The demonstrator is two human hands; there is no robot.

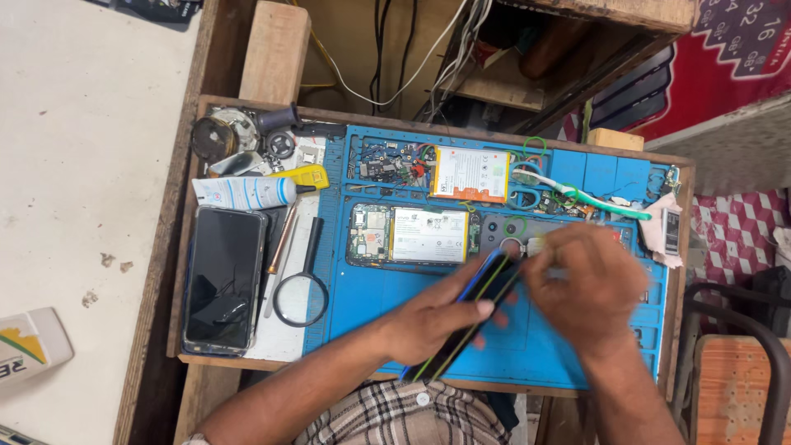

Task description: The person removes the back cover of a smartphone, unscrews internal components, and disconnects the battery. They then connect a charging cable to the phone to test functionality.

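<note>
Left hand (437,317) grip wraps a phone (465,317) edge-on, tilted over the blue repair mat (371,297). Right hand (589,284) is motion-blurred at the phone's top end; can't tell whether its grip pinches a tool or is spread. Just beyond: opened phone (412,235) with battery exposed, loose battery (470,173), scissors (535,185). Risk: phone is held by its edges only, so a slip could drop it onto the exposed board.
</note>
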